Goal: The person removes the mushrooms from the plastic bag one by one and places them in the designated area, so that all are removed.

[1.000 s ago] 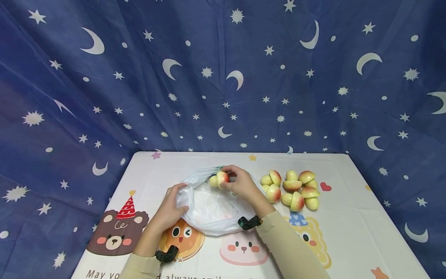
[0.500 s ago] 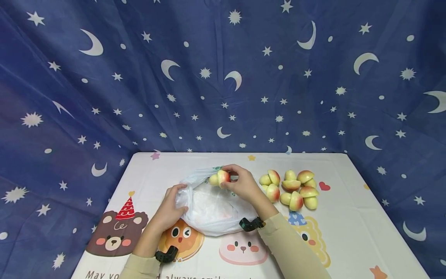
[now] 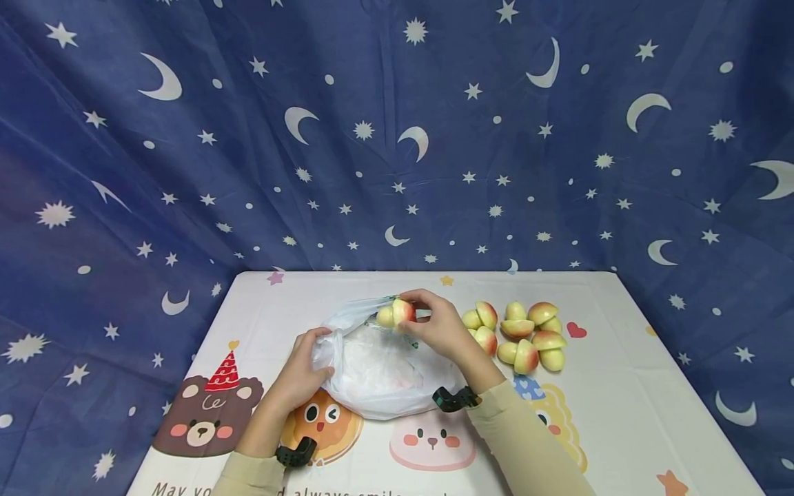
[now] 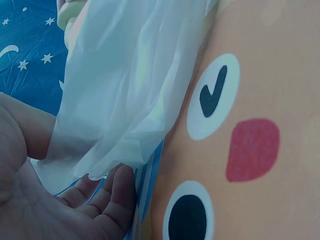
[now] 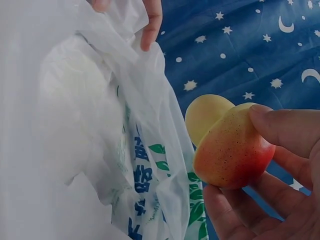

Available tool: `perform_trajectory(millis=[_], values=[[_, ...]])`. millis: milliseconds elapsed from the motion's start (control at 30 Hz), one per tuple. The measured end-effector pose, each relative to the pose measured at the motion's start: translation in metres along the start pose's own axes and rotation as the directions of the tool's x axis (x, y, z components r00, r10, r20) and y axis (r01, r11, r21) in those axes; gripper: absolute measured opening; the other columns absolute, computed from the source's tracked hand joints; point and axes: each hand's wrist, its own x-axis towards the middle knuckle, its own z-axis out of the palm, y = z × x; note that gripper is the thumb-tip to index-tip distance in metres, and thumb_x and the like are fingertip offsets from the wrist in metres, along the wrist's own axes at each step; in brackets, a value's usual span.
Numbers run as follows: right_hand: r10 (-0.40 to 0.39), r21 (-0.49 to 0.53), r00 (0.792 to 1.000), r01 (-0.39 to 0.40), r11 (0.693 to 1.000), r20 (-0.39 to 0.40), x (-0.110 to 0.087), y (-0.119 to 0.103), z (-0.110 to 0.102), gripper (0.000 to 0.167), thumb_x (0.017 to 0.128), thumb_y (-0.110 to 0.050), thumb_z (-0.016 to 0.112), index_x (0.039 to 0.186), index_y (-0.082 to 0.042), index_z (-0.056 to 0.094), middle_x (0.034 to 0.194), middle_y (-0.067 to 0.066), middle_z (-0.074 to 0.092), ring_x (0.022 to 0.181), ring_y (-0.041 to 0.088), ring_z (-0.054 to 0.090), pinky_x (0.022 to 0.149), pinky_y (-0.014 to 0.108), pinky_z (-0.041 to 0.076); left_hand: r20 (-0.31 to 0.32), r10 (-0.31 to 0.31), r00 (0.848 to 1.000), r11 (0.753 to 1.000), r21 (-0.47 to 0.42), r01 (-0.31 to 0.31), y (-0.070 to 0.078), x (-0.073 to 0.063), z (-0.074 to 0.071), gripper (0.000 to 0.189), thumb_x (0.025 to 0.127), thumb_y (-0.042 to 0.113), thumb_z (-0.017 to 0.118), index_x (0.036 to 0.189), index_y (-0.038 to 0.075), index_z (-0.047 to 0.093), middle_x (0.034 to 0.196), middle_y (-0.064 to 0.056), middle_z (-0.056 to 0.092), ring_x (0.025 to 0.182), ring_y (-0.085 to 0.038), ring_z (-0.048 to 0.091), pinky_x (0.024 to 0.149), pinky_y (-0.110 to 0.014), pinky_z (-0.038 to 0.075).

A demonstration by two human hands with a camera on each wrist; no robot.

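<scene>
In the head view, my right hand [image 3: 437, 324] pinches a toy mushroom [image 3: 403, 313] by its red-yellow cap, over the far right part of a white plastic bag [image 3: 378, 372]. Thumb and fingertips are on the cap in the right wrist view, and the pale stem [image 5: 205, 115] points toward the bag. The bag lies with its mouth spread, green and blue print showing along one side. My left hand [image 3: 304, 365] grips the bag's left edge. In the left wrist view, the bag film [image 4: 120, 90] runs between the thumb and the curled fingers.
Several more toy mushrooms [image 3: 517, 329] lie in a cluster to the right of the bag. A white cloth with cartoon animals covers the table [image 3: 620, 427]. Behind it hangs a blue curtain [image 3: 347, 138] with moons and stars. A black band [image 3: 455, 398] sits on the right wrist.
My right hand has drifted slightly to the right with the toy mushroom in its fingers. The left hand keeps its grip on the bag in the same place.
</scene>
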Motion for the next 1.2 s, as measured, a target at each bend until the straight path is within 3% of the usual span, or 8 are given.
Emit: perform_trajectory(millis=[633, 933, 1200], values=[[0.039, -0.026, 0.999, -0.039, 0.999, -0.025, -0.028, 0.004, -0.028, 0.054, 0.089, -0.01, 0.085, 0.14, -0.016, 0.069, 0.138, 0.014, 0.071, 0.123, 0.036, 0.072, 0.098, 0.038, 0.064, 0.008, -0.006, 1.0, 1.0, -0.009, 0.006, 0.0, 0.002, 0.0, 0.071, 0.093, -0.002, 0.07, 0.156, 0.016, 0.042, 0.162, -0.022, 0.034, 0.156, -0.053, 0.034, 0.123, -0.079, 0.027], [0.066, -0.011, 0.997, -0.067, 0.998, -0.048, -0.044, 0.005, -0.045, 0.056, 0.089, -0.011, 0.086, 0.142, -0.017, 0.068, 0.141, 0.018, 0.069, 0.113, 0.036, 0.077, 0.088, 0.031, 0.066, 0.008, -0.013, 1.0, 1.0, -0.016, 0.013, 0.003, 0.001, 0.0, 0.072, 0.094, -0.003, 0.07, 0.157, 0.017, 0.042, 0.163, -0.022, 0.033, 0.157, -0.054, 0.032, 0.123, -0.079, 0.027], [0.002, 0.006, 0.997, -0.002, 1.0, -0.074, -0.056, 0.005, -0.057, 0.055, 0.089, -0.004, 0.085, 0.141, -0.01, 0.068, 0.142, 0.02, 0.066, 0.115, 0.037, 0.075, 0.092, 0.027, 0.064, 0.002, -0.013, 1.0, 1.0, -0.014, 0.013, 0.004, -0.001, -0.002, 0.071, 0.093, -0.004, 0.071, 0.156, 0.016, 0.043, 0.162, -0.022, 0.034, 0.156, -0.054, 0.034, 0.122, -0.079, 0.028]])
